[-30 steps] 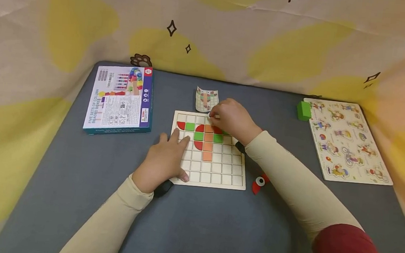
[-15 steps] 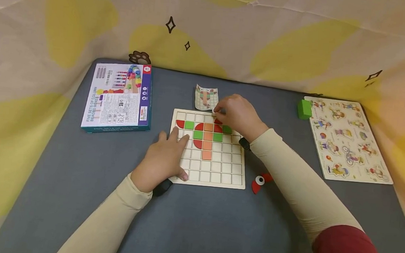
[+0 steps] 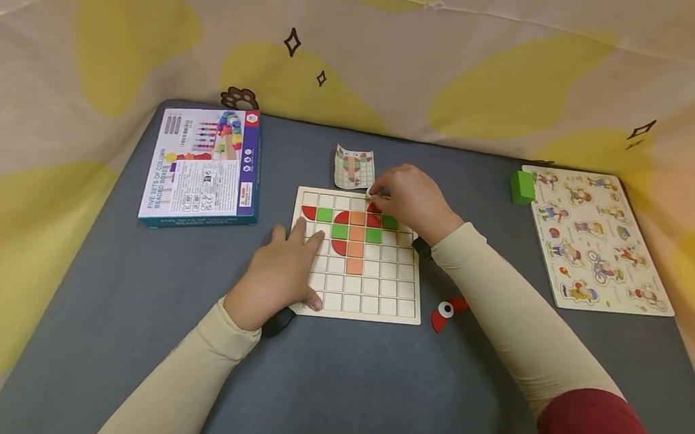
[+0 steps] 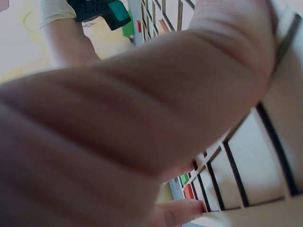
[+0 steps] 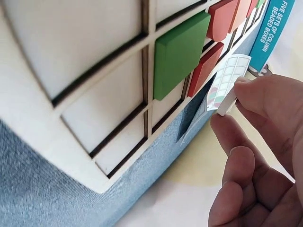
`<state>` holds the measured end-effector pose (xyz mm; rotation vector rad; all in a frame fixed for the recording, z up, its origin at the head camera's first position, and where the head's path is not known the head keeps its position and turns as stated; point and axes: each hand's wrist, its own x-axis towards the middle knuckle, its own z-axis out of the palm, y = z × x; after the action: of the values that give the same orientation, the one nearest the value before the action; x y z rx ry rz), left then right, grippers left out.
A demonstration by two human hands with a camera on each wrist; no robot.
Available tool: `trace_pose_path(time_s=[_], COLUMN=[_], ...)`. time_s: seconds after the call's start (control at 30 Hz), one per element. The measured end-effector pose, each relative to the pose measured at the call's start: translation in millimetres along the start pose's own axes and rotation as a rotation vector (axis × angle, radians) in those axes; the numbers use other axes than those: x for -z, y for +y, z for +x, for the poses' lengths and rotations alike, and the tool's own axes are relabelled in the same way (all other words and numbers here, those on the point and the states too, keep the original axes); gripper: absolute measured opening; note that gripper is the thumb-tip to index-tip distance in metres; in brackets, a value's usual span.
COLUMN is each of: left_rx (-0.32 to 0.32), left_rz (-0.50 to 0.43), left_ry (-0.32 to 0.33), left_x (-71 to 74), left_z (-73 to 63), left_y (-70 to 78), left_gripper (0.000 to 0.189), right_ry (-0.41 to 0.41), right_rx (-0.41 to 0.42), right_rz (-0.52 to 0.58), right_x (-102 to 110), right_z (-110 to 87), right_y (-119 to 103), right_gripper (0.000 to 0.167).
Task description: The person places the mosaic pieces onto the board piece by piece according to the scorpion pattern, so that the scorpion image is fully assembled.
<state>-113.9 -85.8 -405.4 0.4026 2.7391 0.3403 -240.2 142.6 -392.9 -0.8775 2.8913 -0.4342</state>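
A wooden grid board (image 3: pixel 388 307) lies on the table with red, green and orange pieces set in its upper cells. My left hand (image 3: pixel 276 273) rests with spread fingers on the board's left side, thumb near the lower edge. Over the top edge, my right hand (image 3: pixel 413 198) pinches a small thin white piece (image 5: pixel 227 102) between thumb and index finger, its other fingers curled. The piece is seen edge-on in the right wrist view. Near it are a red piece (image 5: pixel 205 69) and a green square (image 5: pixel 182 54) in the grid. A small printed pattern card (image 3: pixel 354 168) lies just beyond the board.
Red pieces (image 3: pixel 439 322) with a white-and-black eye disc (image 3: pixel 446 310) lie right of the board, partly under the right forearm. A beaded-boxes carton (image 3: pixel 204 168) stands left. At right are a green block (image 3: pixel 522 188) and a picture puzzle board (image 3: pixel 603 244). Patterned cloth hangs behind.
My right hand has shifted slightly right along the board's top edge, still pinching the white piece, uncovering more of the red and green pieces. The left hand stays in place on the board.
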Motion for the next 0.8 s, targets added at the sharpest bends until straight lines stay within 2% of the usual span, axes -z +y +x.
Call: trace_pose_path(time_s=[0.4, 0.8], left_rx=[-0.013, -0.016], left_rz=[0.012, 0.016], left_ry=[0.011, 0.022], left_x=[1.5, 0.7], left_z=[-2.4, -2.7], left_y=[0.1, -1.0], left_gripper=[0.126, 0.126], right_ry=[-0.011, -0.031], right_rx=[0.005, 0.063], right_rz=[0.026, 0.012], right_x=[-7.5, -16.9], right_z=[0.3, 1.7], right_y=[-1.1, -10.2], right_gripper=[0.013, 0.013])
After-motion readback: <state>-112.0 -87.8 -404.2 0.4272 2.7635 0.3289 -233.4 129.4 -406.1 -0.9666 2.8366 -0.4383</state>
